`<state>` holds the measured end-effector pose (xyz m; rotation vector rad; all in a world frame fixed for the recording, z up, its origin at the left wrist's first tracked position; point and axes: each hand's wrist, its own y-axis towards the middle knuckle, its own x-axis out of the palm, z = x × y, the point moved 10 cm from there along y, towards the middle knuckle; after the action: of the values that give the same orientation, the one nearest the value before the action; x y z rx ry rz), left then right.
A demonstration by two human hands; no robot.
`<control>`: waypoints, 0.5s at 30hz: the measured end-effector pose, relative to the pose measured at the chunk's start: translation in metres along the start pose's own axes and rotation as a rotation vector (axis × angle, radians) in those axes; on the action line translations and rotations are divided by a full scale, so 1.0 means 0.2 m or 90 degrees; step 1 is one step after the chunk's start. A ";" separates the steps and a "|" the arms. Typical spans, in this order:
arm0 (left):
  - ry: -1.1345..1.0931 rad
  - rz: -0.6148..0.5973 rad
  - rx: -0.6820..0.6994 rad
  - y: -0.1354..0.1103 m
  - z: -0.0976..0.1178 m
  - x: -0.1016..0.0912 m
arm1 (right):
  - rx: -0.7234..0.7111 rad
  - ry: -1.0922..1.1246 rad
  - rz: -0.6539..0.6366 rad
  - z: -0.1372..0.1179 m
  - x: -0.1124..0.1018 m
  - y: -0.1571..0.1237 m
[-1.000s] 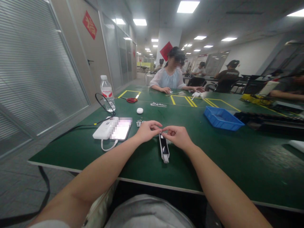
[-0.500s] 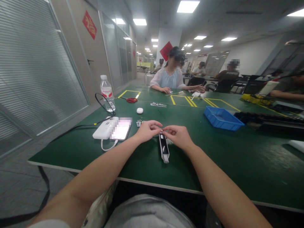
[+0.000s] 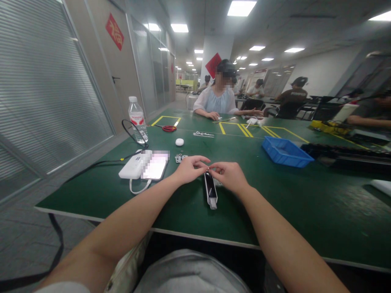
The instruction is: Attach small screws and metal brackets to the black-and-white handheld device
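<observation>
My left hand (image 3: pixel 190 168) and my right hand (image 3: pixel 229 174) meet at the fingertips over the green table. Between their pinched fingers is something tiny, too small to name. Just below the fingertips lies a slim black-and-white device (image 3: pixel 210 189), its pale end pointing toward me. Part of its far end is covered by my fingers. A pale item, partly hidden, shows beside the device under my right hand. Small metal pieces (image 3: pixel 179 158) lie just left of my left hand.
At left are a white power bank (image 3: pixel 131 169), a phone (image 3: pixel 155 167) and a water bottle (image 3: pixel 136 122). A white earbud case (image 3: pixel 179 142), red-handled scissors (image 3: pixel 169 128) and a blue tray (image 3: pixel 285 152) stand farther off. A co-worker (image 3: pixel 215 99) sits opposite.
Both hands stay almost in place, with only slight finger movement at the tiny item. The device lies where it was.
</observation>
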<state>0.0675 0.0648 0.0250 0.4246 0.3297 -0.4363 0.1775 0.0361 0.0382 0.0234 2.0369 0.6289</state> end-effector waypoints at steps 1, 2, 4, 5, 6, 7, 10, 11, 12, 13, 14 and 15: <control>0.004 -0.002 0.008 0.00 0.01 0.00 | 0.002 -0.003 0.000 0.00 0.00 0.00; 0.008 -0.003 0.017 0.00 0.02 0.00 | 0.004 -0.006 0.000 0.00 0.00 0.00; 0.019 -0.002 0.035 0.00 0.03 0.00 | 0.007 -0.010 0.002 0.00 0.00 0.00; 0.023 -0.001 0.042 0.00 0.04 0.00 | 0.008 -0.013 0.004 0.00 0.00 0.00; 0.025 0.000 0.047 -0.01 0.04 0.00 | 0.009 -0.015 0.006 0.00 -0.01 0.00; 0.026 -0.001 0.051 -0.01 0.04 0.00 | 0.010 -0.018 0.007 0.00 -0.01 0.00; 0.020 -0.008 0.059 -0.01 0.05 0.01 | 0.012 -0.019 0.008 -0.01 -0.01 0.00; 0.019 -0.010 0.062 -0.01 0.05 0.01 | 0.012 -0.018 0.006 -0.01 -0.02 0.00; 0.018 -0.012 0.066 -0.01 0.05 0.01 | 0.012 -0.018 0.005 -0.01 -0.01 0.00; 0.017 -0.013 0.070 -0.01 0.06 0.01 | 0.014 -0.019 0.005 -0.01 -0.02 0.00; 0.017 -0.013 0.072 -0.01 0.06 0.01 | 0.016 -0.021 0.005 0.00 -0.02 0.00; 0.018 -0.013 0.074 -0.01 0.06 0.01 | 0.018 -0.022 0.006 0.00 -0.02 0.00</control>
<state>0.0705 0.0568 0.0336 0.5410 0.3376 -0.4712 0.1789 0.0349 0.0408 0.0613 2.0127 0.6018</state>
